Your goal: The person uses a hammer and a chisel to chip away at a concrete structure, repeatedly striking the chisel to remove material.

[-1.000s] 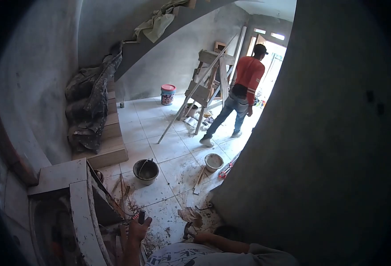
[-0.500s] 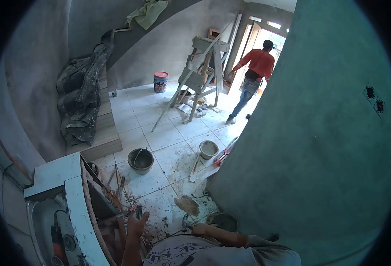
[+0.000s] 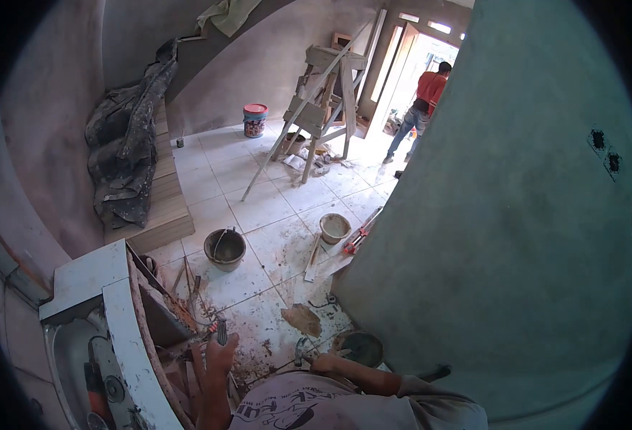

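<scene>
Between counter edge [image 3: 144, 326] and wall [image 3: 488, 236], right grip [image 3: 323, 364] holds hammer [image 3: 300, 352].

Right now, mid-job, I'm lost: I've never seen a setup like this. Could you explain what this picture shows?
There is no machine here: these are a person's bare hands, seen by a camera worn on the head, looking forward and down. The left hand holds a dark, ridged object pointing upward; I can't tell what it is. The right hand holds a hammer. On the tiled floor, partly strewn with debris, stand a dark bucket and a smaller, paler bucket. At lower left, an orange-and-black tool lies in a metal sink. Farther off, another person is near the doorway.
</scene>
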`<state>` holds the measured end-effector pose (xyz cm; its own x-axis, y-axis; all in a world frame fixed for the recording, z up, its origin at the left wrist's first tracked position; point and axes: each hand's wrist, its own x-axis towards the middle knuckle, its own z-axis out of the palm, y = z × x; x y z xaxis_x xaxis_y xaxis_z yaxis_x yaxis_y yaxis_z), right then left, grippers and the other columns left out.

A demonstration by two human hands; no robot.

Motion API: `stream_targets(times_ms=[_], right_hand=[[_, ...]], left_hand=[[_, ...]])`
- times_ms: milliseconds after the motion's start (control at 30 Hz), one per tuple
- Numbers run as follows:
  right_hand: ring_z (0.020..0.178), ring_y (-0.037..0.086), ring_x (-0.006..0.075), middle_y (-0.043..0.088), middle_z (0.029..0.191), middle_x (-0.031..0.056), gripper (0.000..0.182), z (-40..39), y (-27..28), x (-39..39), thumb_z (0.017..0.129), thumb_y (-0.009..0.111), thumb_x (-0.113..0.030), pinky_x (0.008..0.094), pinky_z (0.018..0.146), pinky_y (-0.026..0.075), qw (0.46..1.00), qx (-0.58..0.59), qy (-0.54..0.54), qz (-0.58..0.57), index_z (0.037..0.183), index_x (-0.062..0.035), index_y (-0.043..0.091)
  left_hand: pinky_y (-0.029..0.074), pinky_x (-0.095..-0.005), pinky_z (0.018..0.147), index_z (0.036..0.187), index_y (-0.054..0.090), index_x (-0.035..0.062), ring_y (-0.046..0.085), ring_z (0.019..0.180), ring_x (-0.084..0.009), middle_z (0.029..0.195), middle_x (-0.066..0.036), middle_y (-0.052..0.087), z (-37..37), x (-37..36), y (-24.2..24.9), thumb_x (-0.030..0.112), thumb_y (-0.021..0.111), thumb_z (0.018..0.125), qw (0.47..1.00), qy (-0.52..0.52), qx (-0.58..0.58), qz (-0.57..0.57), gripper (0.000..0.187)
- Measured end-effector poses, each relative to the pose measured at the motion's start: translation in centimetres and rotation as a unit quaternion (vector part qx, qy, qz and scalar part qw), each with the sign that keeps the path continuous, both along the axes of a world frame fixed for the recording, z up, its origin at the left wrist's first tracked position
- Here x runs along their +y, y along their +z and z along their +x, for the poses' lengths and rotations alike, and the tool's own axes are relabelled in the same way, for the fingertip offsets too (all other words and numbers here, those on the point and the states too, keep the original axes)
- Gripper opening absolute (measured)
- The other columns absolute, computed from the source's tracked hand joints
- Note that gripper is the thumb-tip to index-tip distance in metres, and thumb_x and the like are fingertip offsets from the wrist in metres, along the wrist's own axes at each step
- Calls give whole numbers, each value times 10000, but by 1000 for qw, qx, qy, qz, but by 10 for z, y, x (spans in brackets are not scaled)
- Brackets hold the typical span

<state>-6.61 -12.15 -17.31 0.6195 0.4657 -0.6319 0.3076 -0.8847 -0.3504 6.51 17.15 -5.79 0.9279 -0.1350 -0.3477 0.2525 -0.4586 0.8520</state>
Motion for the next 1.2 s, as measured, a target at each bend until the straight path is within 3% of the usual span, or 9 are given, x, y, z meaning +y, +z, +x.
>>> stream_targets(times_ms=[367, 500, 667, 700, 767, 833, 867, 967, 1200], right_hand=[[981, 609, 320, 629, 1057, 171, 314, -1, 48, 13, 780, 518, -269, 427, 856, 467, 994, 59, -93, -4, 995, -98, 671], [888, 623, 344, 644, 951, 184, 416, -6, 16, 8, 744, 586, -358, 403, 799, 488, 970, 95, -222, 16, 1094, -136, 620], [872, 619, 354, 650, 918, 195, 493, -15, -11, -4, 739, 601, -398, 406, 779, 476, 995, -14, -61, 75, 1127, -93, 602], [853, 620, 335, 654, 907, 174, 367, -14, 92, 25, 803, 580, -334, 401, 758, 478, 939, 25, -334, 78, 1061, -77, 632], [829, 620, 311, 652, 881, 156, 288, -17, -4, -10, 828, 581, -302, 399, 743, 474, 977, -192, -38, 85, 964, -62, 661], [806, 618, 292, 644, 856, 140, 271, -4, 82, 9, 830, 588, -295, 389, 741, 470, 920, -50, -372, 112, 951, -65, 663], [754, 608, 308, 620, 757, 147, 332, 0, 12, -16, 809, 603, -309, 396, 702, 470, 911, -136, -372, 117, 999, -39, 637], [463, 498, 113, 525, 629, 27, 287, 23, 200, 29, 872, 563, -289, 251, 423, 399, 766, -33, -521, 374, 1006, -35, 551], [392, 398, 71, 428, 545, -17, 340, 58, 256, 37, 930, 486, -395, 212, 367, 339, 737, -69, -472, 479, 844, -66, 503]], left_hand=[[461, -252, 475, 1080, 525, 38, 556, 533, -115, 716, -64, 583, -20, -4, 24, 239, 593, 869, 955, 46, 44, -291, 299], [442, -243, 447, 1113, 532, 46, 535, 486, -106, 704, -58, 583, -22, -4, 37, 281, 596, 885, 954, 53, 65, -286, 333], [429, -271, 500, 1069, 580, 21, 535, 525, -110, 669, -50, 587, -19, 7, 34, 359, 628, 841, 992, -20, 36, -116, 410], [429, -296, 558, 955, 629, 18, 552, 583, -128, 657, -37, 585, -21, 3, 38, 376, 648, 811, 997, -18, -7, -73, 386], [439, -330, 617, 889, 646, 13, 578, 648, -163, 680, -59, 606, -16, 3, 22, 378, 659, 796, 990, -72, -97, -73, 377], [453, -373, 673, 848, 651, 5, 612, 704, -234, 735, -128, 639, -15, 2, 24, 430, 666, 775, 987, -47, -150, -37, 432], [457, -377, 693, 862, 654, 4, 624, 728, -259, 750, -154, 642, -14, 3, 23, 458, 669, 765, 992, -32, -115, -40, 464], [458, -382, 691, 862, 655, -4, 627, 732, -262, 734, -173, 633, -14, 10, 36, 507, 675, 747, 997, -31, -74, -8, 524], [431, -383, 612, 796, 628, -6, 569, 612, -251, 635, -136, 584, -25, 17, 52, 510, 670, 754, 997, -22, -71, 37, 519]])
